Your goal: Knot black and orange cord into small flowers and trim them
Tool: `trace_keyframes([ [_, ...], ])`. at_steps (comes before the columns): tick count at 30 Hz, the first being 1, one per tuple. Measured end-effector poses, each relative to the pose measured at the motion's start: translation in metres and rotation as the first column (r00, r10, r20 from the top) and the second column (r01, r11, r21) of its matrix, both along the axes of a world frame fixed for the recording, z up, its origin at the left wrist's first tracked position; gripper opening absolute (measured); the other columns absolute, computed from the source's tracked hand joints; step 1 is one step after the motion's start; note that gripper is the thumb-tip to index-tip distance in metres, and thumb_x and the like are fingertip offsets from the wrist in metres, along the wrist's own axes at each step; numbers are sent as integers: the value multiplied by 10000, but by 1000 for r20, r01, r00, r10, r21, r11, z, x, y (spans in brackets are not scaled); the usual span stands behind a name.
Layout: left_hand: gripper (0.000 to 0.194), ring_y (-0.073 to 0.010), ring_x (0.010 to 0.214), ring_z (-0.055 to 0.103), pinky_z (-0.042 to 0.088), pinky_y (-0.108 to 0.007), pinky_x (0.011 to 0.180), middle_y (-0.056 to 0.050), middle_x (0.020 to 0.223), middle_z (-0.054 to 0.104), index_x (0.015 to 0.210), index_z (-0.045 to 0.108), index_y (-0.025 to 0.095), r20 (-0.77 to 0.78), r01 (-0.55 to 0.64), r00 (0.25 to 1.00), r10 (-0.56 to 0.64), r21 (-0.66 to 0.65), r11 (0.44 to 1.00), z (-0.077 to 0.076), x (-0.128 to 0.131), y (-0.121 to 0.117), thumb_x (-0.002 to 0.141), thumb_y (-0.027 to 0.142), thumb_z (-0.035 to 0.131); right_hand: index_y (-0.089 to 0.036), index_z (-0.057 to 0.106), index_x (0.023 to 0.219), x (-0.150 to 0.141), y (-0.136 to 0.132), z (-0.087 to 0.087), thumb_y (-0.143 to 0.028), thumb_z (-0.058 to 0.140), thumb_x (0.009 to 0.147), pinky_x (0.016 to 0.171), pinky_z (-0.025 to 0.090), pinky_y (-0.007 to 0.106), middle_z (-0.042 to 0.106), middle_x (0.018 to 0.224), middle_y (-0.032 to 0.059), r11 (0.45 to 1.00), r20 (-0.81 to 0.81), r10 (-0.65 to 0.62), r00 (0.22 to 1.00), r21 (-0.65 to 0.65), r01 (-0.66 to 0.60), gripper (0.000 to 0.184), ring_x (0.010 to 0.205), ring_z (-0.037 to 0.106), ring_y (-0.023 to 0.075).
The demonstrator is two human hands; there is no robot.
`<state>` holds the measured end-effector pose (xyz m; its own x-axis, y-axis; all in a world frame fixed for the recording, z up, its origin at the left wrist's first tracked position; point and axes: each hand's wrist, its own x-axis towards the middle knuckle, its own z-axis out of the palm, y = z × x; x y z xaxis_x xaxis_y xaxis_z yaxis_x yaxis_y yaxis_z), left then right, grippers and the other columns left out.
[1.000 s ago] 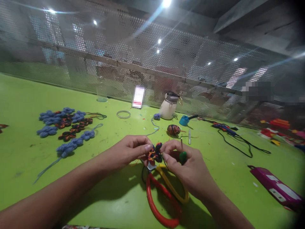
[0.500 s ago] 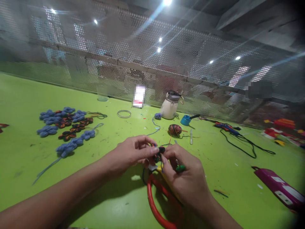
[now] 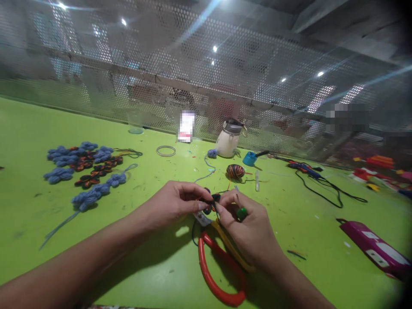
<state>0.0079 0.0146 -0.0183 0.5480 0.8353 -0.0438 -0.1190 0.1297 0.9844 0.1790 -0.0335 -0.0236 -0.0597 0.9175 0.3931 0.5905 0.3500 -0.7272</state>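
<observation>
My left hand (image 3: 180,199) pinches a small dark crochet piece (image 3: 208,209) with orange and blue strands between thumb and fingertips. Opposite it, my right hand (image 3: 246,219) is closed, thumb and forefinger meeting at dark yarn on the same piece. A crochet hook (image 3: 242,213) with a green handle is tucked in its fingers, its thin shaft pointing up. Directly below both hands lies a pair of scissors (image 3: 206,274) with red and yellow handles; the piece and my fingers partly cover its blades. Beyond the hands sits a dark multicoloured yarn ball (image 3: 235,171).
Blue crochet flowers (image 3: 85,199) and dark-orange ones (image 3: 86,181) lie left. Farther back stand a ring (image 3: 165,150), a phone (image 3: 186,126), a white jar (image 3: 228,139) and a blue container (image 3: 249,159). On the right are a corded tool (image 3: 304,168) and a purple power strip (image 3: 370,242).
The view has shifted slightly, moving the table items a little up and left. My hands still meet at the crochet piece, with fingers slightly repositioned; the scissors show more.
</observation>
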Motion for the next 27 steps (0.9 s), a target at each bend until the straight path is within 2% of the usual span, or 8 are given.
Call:
trace_keyframes([
  [5, 207, -108, 621, 565, 428, -263, 659, -17, 700, 660, 841, 679, 128, -46, -45, 998, 42, -64, 997, -1, 2, 0, 635, 118, 694, -156, 562, 690, -1, -3, 10, -254, 549, 787, 503, 379, 234, 566, 670, 18, 980, -142, 35, 989, -191, -62, 138, 586, 496, 118],
  [10, 305, -147, 709, 606, 440, -299, 729, -57, 790, 695, 890, 684, 123, -87, -59, 995, 51, -84, 995, -1, 4, 0, 587, 84, 700, -147, 566, 697, -2, -3, 14, -308, 581, 767, 440, 330, 212, 513, 569, -17, 943, -233, -30, 972, -329, -50, 176, 482, 423, 83],
  [14, 347, -158, 732, 611, 440, -308, 746, -73, 826, 702, 937, 677, 119, -133, -32, 991, 25, -49, 998, 0, 3, 1, 592, 88, 688, -156, 538, 719, -1, -6, 16, -330, 556, 792, 439, 329, 208, 491, 558, -28, 945, -195, -28, 980, -326, -38, 189, 475, 418, 83],
  [19, 350, -149, 676, 605, 440, -293, 684, -64, 797, 696, 962, 667, 120, -145, -58, 988, 51, -39, 998, 0, 1, 2, 613, 103, 674, -185, 506, 892, 0, -11, 16, -347, 470, 860, 524, 376, 230, 536, 710, -2, 989, -8, 48, 999, -143, -48, 169, 595, 478, 114],
  [22, 350, -158, 666, 611, 443, -300, 670, -67, 799, 695, 957, 664, 124, -108, -88, 991, 83, -49, 995, -1, 1, 3, 608, 106, 676, -203, 483, 964, 0, -13, 14, -343, 400, 901, 588, 393, 245, 563, 781, 9, 972, 36, 152, 988, -184, -143, 175, 670, 504, 131],
  [25, 359, -180, 714, 619, 447, -312, 685, -85, 831, 696, 963, 663, 122, -113, -126, 986, 121, -43, 991, -1, 1, 5, 605, 96, 672, -196, 496, 846, -2, -13, 12, -326, 314, 934, 593, 386, 244, 557, 756, 7, 932, 36, 274, 961, -256, -256, 240, 667, 500, 127],
  [27, 367, -184, 718, 616, 448, -312, 676, -96, 840, 695, 972, 661, 116, -141, -152, 979, 146, -29, 988, 0, 2, 5, 606, 90, 665, -188, 491, 775, -3, -11, 10, -326, 297, 939, 586, 380, 245, 541, 711, 1, 913, 49, 314, 948, -291, -287, 289, 644, 491, 125],
])
